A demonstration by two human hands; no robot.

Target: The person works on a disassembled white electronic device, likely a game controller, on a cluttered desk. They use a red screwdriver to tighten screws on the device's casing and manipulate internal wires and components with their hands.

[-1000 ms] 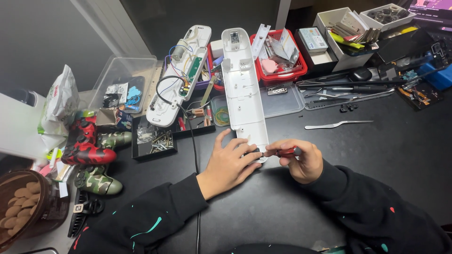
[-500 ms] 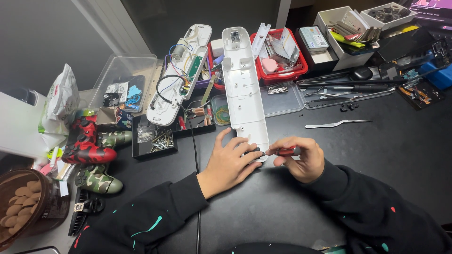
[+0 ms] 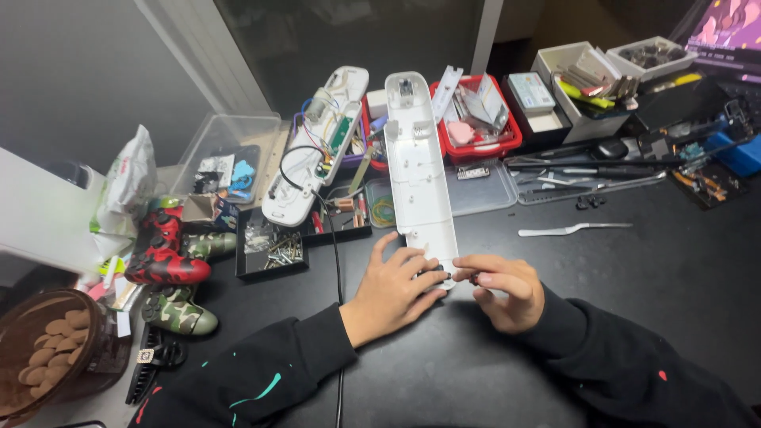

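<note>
A long white plastic shell (image 3: pixel 418 170) lies on the black table, running away from me. My left hand (image 3: pixel 392 292) rests flat on its near end and presses it down. My right hand (image 3: pixel 509 295) is curled beside that same end, fingers closed on a small red-handled screwdriver (image 3: pixel 474 278). Only the tool's dark tip shows, right at the shell's near corner. The two hands almost touch. Further left lies a second white shell half (image 3: pixel 315 154) with wires and a circuit board exposed.
A black tray of screws (image 3: pixel 273 247) sits left of the shell. Camouflage game controllers (image 3: pixel 170 257) lie at the far left, with a bowl of brown pieces (image 3: pixel 47 341) near me. A red bin (image 3: pixel 476 119), white boxes and hand tools (image 3: pixel 579 170) fill the back right. A metal spudger (image 3: pixel 575 230) lies to the right.
My right hand has closed further over the screwdriver, so its red handle no longer shows. My left hand stays pressed on the shell's near end.
</note>
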